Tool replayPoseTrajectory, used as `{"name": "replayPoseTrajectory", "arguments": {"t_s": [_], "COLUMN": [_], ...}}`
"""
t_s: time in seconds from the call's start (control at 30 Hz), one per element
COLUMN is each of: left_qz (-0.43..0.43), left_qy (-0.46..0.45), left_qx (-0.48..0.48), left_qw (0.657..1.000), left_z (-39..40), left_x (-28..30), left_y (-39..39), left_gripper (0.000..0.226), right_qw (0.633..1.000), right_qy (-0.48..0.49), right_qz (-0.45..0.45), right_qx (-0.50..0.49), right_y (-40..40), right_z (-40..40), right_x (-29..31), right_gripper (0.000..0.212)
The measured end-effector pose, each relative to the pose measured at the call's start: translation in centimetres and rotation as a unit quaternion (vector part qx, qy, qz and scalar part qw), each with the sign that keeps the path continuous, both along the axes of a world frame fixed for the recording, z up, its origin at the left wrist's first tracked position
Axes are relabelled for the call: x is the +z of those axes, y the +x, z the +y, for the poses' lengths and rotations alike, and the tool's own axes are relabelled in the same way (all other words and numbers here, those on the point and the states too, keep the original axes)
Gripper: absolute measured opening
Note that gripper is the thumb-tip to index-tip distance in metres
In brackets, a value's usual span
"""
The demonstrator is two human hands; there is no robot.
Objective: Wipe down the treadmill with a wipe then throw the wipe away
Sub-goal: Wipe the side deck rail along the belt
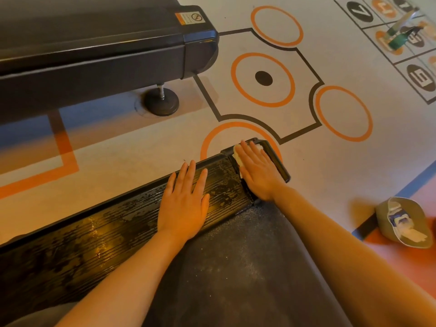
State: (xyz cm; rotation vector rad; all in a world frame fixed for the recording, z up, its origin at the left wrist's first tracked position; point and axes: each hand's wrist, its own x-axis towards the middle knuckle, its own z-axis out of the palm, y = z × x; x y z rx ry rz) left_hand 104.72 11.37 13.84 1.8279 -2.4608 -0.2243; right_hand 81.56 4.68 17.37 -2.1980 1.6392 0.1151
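The treadmill's ribbed side rail runs from the lower left to its rear end cap; the rail is streaked with wet patches. Its dark belt lies beside the rail at the bottom. My left hand rests flat on the rail, fingers straight. My right hand presses a white wipe flat onto the end cap; only the wipe's edges show from under the fingers and palm.
A second treadmill with a round levelling foot stands at the upper left. A small bin holding used wipes lies on the patterned floor at the right. A green spray bottle stands far right at the top.
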Motion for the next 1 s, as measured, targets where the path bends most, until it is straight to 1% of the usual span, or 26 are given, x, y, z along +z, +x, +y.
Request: {"name": "replayPoseTrajectory", "arguments": {"t_s": [0.13,0.2,0.3,0.43,0.53,0.6,0.7,0.77,0.83,0.9,0.97,1.0], "left_qz": [-0.006,-0.008,-0.013,-0.014,-0.011,-0.009,-0.006,-0.004,-0.006,-0.009,-0.013,-0.013], "left_qy": [-0.006,-0.007,-0.004,-0.006,-0.008,-0.008,-0.012,-0.012,-0.013,-0.008,0.001,0.006], "left_qx": [0.001,0.002,0.000,-0.002,-0.003,-0.003,-0.004,-0.005,-0.005,-0.003,-0.002,-0.002], "left_qw": [1.000,1.000,1.000,1.000,1.000,1.000,1.000,1.000,1.000,1.000,1.000,1.000], "left_z": [0.0,-0.1,0.0,-0.1,-0.1,-0.1,-0.1,-0.1,-0.1,-0.1,-0.1,-0.1], "left_x": [-0.3,-0.3,-0.3,-0.4,-0.4,-0.3,-0.1,0.0,0.0,0.0,0.1,0.1], "left_y": [0.0,0.0,-0.1,-0.1,-0.1,-0.1,-0.1,-0.1,-0.1,-0.1,-0.1,-0.1], "left_gripper": [0.061,0.061,0.061,0.061,0.061,0.061,0.061,0.061,0.061,0.061,0.062,0.062], "right_qw": [0.996,0.995,0.996,0.998,0.998,0.999,0.997,0.997,0.999,0.997,0.991,0.988], "right_qy": [-0.013,-0.013,-0.005,0.001,0.003,0.000,-0.013,-0.016,-0.020,-0.016,0.003,0.008], "right_qz": [0.024,0.028,0.037,0.058,0.058,0.045,0.034,0.028,0.033,0.043,0.028,0.013], "right_qx": [0.080,0.097,0.076,0.018,-0.009,0.001,0.067,0.077,0.031,-0.059,-0.131,-0.152], "right_y": [0.3,-0.2,-1.5,-4.2,-4.1,-2.9,-0.9,-0.7,-1.9,-3.5,-3.9,-3.5], "right_z": [-2.2,-2.8,-3.8,-4.8,-4.5,-4.0,-3.1,-3.1,-3.5,-3.8,-3.5,-3.1], "right_x": [-0.1,-0.2,-0.2,-0.1,-0.1,-0.1,-0.1,-0.3,-0.7,-1.1,-1.3,-1.5], "right_gripper": [0.053,0.051,0.057,0.052,0.060,0.062,0.061,0.060,0.060,0.059,0.060,0.061]}}
